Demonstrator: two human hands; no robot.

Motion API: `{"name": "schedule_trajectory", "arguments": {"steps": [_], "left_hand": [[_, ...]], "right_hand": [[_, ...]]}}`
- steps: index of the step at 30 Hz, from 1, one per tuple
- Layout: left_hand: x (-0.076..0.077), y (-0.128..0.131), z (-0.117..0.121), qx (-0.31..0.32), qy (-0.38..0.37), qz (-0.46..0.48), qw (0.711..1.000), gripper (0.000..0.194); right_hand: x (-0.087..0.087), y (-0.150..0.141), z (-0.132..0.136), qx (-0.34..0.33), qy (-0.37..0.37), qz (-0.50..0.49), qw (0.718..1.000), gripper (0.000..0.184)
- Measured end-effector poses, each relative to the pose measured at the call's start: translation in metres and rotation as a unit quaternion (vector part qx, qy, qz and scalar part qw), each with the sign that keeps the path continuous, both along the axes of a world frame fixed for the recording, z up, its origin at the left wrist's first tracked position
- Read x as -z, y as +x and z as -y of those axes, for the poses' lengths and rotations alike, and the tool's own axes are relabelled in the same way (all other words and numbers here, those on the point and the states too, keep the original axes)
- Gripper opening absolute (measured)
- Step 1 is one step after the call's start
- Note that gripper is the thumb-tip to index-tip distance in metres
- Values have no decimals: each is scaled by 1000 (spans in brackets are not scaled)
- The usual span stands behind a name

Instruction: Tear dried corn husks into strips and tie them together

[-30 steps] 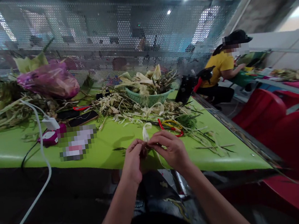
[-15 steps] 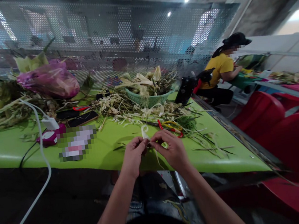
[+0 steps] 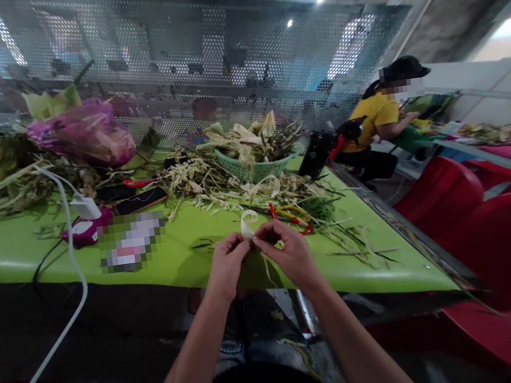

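Note:
A pale, curled plant strip, perhaps corn husk, loops up between my two hands above the front of the green table. My left hand pinches its base between thumb and fingers. From the other side my right hand pinches the same strip, its fingertips almost touching the left ones. A thin tail of the strip hangs below the right fingers. Just beyond my hands lie scissors with red handles. Exactly how the strip is folded is hidden by my fingertips.
A green basket heaped with dry husks stands behind loose plant scraps. Left are a pink plastic bag, a phone, a purple power block and a white cable. A person in yellow sits right, beyond red chairs.
The pale strip's top has curled into a rounder loop. My right hand has shifted slightly left and the fingertips have come closer together.

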State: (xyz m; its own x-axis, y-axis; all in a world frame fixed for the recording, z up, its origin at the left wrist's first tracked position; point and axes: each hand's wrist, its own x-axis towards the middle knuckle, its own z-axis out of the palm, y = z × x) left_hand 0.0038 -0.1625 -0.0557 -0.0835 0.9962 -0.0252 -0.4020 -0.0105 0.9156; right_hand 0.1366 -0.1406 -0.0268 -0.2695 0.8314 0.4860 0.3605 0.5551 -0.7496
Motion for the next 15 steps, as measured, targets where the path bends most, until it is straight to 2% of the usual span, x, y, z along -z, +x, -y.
{"name": "schedule_trajectory", "arguments": {"steps": [3,7,15], "left_hand": [[2,1,-3,-11,-10,35,999,17],[4,0,-4,-2,2,67,998,20],[3,-3,-3,12,18,64,998,15]], "right_hand": [[-3,3,1,-12,36,-6,999,6],[-5,5,1,-33,71,39,996,8],[-9,4,-2,-35,108,90,989,8]]}}
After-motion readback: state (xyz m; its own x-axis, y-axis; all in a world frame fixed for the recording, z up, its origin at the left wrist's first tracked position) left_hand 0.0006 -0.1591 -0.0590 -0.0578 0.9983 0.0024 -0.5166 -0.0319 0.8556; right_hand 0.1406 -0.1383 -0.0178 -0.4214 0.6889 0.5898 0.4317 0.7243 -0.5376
